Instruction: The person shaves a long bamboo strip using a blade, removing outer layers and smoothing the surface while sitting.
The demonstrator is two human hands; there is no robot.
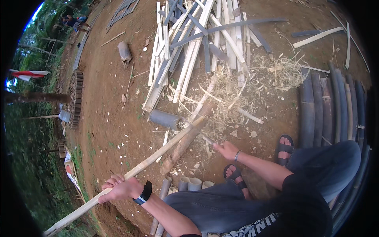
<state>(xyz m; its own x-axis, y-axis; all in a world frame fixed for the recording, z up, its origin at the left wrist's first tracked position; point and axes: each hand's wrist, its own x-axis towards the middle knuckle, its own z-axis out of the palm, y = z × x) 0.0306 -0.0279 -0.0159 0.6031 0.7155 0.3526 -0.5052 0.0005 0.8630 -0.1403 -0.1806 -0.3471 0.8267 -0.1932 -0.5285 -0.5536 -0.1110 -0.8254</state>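
A long pale bamboo strip (158,154) slants from the lower left up to the middle, its far end over a wooden log (181,151). My left hand (121,188) is closed around the strip toward its lower end. In my closed right hand (226,150) is the handle of a knife (207,139). Its thin blade reaches up and left against the strip near the log, though the exact line of contact is hard to make out. Curled bamboo shavings (231,104) lie just beyond the log.
A heap of split bamboo strips (189,51) lies ahead. Whole bamboo poles (308,106) line the right, beside my sandalled feet (284,148). A short bamboo section (165,118) rests by the log; cut bamboo ends (194,184) are near my leg. Another person (75,23) is far left.
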